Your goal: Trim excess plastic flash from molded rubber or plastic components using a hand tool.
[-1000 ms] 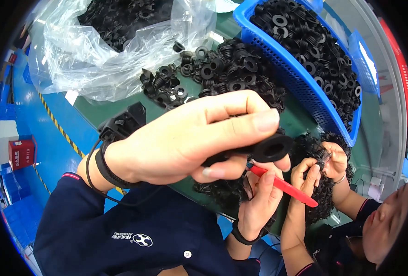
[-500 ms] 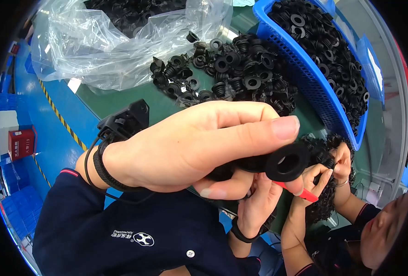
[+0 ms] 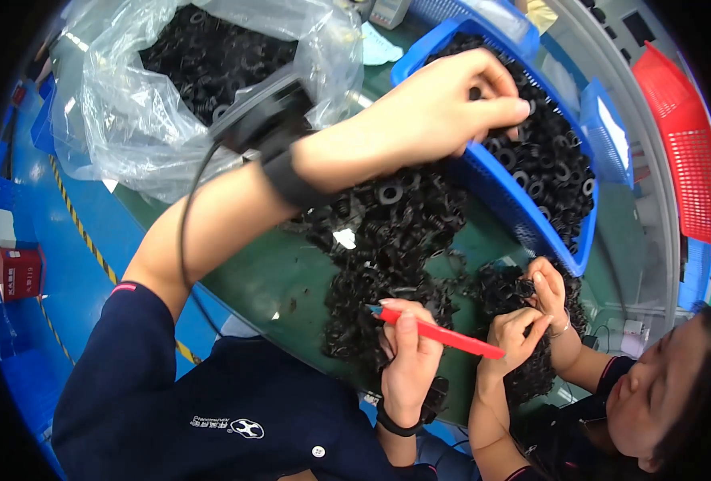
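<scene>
My left hand (image 3: 459, 104) is over the blue basket (image 3: 487, 172), its fingers curved and apart. Something black shows beneath the thumb; whether that is a part lying in the basket or one still at my fingers I cannot make out. My right hand (image 3: 411, 353) is closed around a slim red tool (image 3: 455, 337), whose dark tip points left. It hovers over a heap of dark rubber scraps (image 3: 347, 313). Black ribbed rubber bushings (image 3: 543, 164) with ring-shaped ends fill the basket. More bushings (image 3: 391, 192) lie piled on the green table.
A clear plastic bag (image 3: 115, 128) of black parts stands at the far left. At right, a co-worker's hands (image 3: 535, 317) work over another black heap (image 3: 523, 377). Smaller blue baskets (image 3: 608, 132) and red crates (image 3: 688, 152) are beyond. The green table (image 3: 251, 280) has a curved rim.
My left hand has moved away and to the right, from close in front with a black bushing in it to over the basket. The right hand and red tool have come into fuller view.
</scene>
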The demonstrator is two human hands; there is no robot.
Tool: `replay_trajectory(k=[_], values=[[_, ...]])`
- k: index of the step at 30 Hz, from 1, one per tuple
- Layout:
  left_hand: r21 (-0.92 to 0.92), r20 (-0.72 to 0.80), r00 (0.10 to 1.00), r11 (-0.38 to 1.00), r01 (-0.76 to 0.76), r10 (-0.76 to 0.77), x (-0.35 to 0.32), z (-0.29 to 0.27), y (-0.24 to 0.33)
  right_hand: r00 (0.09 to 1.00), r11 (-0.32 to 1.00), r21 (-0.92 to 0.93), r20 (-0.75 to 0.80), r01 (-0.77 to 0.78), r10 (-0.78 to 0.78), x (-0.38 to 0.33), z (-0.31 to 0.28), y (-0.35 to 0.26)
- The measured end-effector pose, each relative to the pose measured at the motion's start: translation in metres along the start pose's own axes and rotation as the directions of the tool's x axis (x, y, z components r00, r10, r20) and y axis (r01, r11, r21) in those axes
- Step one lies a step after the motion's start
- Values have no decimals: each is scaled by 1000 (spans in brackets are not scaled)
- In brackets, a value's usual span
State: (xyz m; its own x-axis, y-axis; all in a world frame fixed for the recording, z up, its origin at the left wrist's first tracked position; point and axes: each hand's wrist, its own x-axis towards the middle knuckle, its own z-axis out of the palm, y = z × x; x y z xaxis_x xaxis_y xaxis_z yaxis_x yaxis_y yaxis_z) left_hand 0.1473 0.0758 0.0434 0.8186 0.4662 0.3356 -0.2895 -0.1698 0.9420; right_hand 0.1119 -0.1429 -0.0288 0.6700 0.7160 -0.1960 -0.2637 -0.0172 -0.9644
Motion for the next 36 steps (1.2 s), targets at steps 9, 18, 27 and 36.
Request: replay_trajectory(k=[9,18,27,36], values=[[814,46,808,447,-371,587,142,24,-91,998,998,-40,57,-38,40,-4,5,0],[889,56,879,378,-260,474,134,16,-72,998,998,-56,57,-31,34,1,8,1],[638,237,878,614,-464,416,-69,-2,19,957,965,186,-257,185,-134,40,11,-15],[500,136,979,843,-200,152,-179,6,-6,981,945,287,-160,154,-112,37,36,-19]])
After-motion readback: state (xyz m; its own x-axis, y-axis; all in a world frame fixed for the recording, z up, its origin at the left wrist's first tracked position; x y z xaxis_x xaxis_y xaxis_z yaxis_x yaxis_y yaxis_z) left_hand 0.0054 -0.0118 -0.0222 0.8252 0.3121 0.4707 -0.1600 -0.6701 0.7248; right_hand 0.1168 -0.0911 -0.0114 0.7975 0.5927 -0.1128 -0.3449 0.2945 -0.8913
